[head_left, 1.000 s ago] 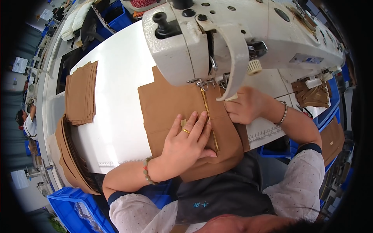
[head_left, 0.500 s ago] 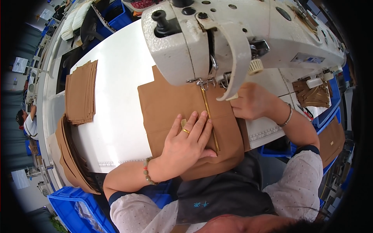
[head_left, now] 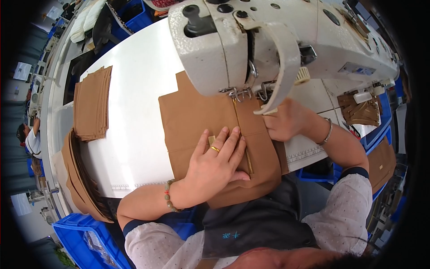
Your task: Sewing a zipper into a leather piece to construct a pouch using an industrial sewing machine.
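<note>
A brown fabric panel [head_left: 197,112] with a gold-toothed zipper [head_left: 249,160] lies on the white sewing table, its far part under the sewing machine's head [head_left: 210,49]. Flat on the panel, just left of the zipper, rests my left hand [head_left: 217,157], open with fingers stretched toward the machine. My right hand [head_left: 286,120] is closed at the panel's right edge, beside the presser foot [head_left: 239,93]. The curved white guard [head_left: 286,67] partly covers its fingertips, and a small pale tab shows there. A small pale label [head_left: 212,140] sits beside my left fingers.
Stacked brown fabric pieces [head_left: 92,105] lie at the left of the table [head_left: 134,85]. More brown pieces [head_left: 83,179] hang over its near left edge above a blue crate [head_left: 89,235]. To the right, small brown strips [head_left: 360,110] lie by a blue bin. Another person [head_left: 32,139] sits far left.
The view has shifted slightly. My left hand stays flat on the panel, and my right hand stays closed at its right edge. The panel shows no clear movement.
</note>
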Tool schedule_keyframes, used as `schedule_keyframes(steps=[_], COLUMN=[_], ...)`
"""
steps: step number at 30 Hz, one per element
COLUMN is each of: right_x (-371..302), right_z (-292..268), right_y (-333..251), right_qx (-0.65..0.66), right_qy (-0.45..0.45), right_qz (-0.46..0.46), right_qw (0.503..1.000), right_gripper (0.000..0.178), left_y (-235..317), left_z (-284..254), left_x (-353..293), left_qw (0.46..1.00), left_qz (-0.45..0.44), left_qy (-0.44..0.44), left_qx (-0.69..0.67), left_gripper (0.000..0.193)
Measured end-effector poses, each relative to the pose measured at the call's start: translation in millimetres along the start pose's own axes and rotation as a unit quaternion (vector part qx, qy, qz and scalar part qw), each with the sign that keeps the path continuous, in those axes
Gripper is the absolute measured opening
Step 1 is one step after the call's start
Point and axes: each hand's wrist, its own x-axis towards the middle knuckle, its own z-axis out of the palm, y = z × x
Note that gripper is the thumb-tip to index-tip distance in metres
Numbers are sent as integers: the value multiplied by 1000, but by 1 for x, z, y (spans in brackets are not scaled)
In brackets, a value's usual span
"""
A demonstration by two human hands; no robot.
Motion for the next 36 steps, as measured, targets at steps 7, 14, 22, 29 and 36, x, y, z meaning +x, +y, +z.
schedule_keyframes(steps=[7,14,22,29,36], right_x=[-2,0,-7,2,24], right_z=[12,6,12,-13,-26], right_y=[-3,-4,-1,3,-16], right_qx=[16,3,28,31,-11], right_qy=[29,14,10,-56,28], right_qz=[9,6,7,150,193], right_qw=[999,1000,1000,987,981], right_gripper=[14,13,11,12,18], left_y=[0,0,0,-1,-1], left_z=[1,0,-1,0,0], left_x=[1,1,1,0,0], left_qw=[1000,1000,1000,1000,1000], left_qz=[3,5,-4,-1,-3], left_qy=[-4,2,1,-6,-1], left_qx=[-4,-11,-22,-17,-22], left_gripper=[80,80,84,86,86])
